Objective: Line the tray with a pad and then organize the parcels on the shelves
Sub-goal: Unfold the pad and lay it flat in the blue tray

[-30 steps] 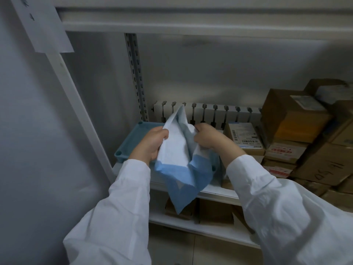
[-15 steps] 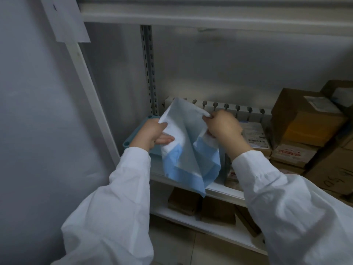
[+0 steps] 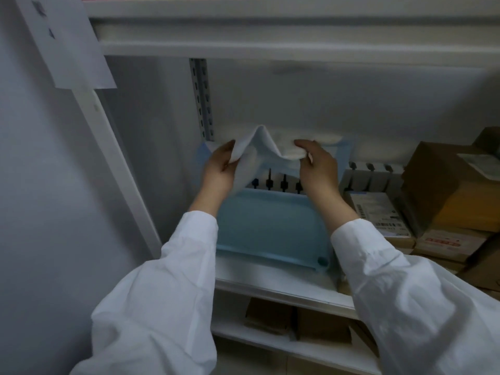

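Observation:
A white pad with a blue border (image 3: pixel 266 148) is held up above the far end of a light blue tray (image 3: pixel 270 226) on the middle shelf. My left hand (image 3: pixel 220 169) pinches the pad's left edge. My right hand (image 3: pixel 315 165) pinches its right part between thumb and fingers. The pad sags between them and spreads back toward the wall. Brown cardboard parcels (image 3: pixel 443 196) are stacked on the same shelf at the right, with a labelled flat parcel (image 3: pixel 378 212) beside the tray.
A white rack of small upright items (image 3: pixel 370 174) runs behind the tray. The shelf's front edge (image 3: pixel 284 289) lies below the tray, and more brown boxes (image 3: pixel 270 316) sit on the lower shelf. A paper sheet (image 3: pixel 65 41) hangs on the left upright.
The pad has been lifted and spread wider between my hands, moving from in front of the shelf to above the tray's far end. The tray's inside now shows.

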The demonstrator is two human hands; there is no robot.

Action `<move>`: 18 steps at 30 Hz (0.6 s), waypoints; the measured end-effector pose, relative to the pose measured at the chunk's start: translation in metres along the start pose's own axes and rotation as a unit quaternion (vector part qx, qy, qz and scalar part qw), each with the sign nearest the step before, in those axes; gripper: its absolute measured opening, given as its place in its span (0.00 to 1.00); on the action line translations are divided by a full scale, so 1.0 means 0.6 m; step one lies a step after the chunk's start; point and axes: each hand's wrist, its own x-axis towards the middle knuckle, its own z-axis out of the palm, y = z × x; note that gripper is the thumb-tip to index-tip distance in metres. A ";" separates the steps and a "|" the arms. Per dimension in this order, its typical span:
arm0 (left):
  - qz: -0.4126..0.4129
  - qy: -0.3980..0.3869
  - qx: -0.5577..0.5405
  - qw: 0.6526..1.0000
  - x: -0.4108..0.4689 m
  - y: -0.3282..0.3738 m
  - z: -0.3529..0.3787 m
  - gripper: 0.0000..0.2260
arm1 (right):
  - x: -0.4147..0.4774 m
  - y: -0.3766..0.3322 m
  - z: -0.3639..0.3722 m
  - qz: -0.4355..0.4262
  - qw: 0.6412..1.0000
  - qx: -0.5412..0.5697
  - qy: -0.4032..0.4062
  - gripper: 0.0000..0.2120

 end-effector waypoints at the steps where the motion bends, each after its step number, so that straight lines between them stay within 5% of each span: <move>1: 0.027 -0.002 0.029 0.999 0.009 -0.012 0.002 0.19 | 0.005 0.006 0.007 0.003 1.000 -0.011 0.004 0.20; 6: 0.110 -0.098 0.148 0.978 0.012 -0.081 0.020 0.17 | 0.001 0.061 0.041 0.073 0.994 -0.073 -0.027 0.19; 11: 0.009 -0.190 0.256 0.948 -0.016 -0.181 0.037 0.19 | -0.029 0.137 0.055 0.193 0.969 -0.130 -0.086 0.19; 18: -0.089 -0.219 0.399 0.886 -0.052 -0.243 0.063 0.17 | -0.068 0.192 0.062 0.266 0.933 -0.191 -0.152 0.18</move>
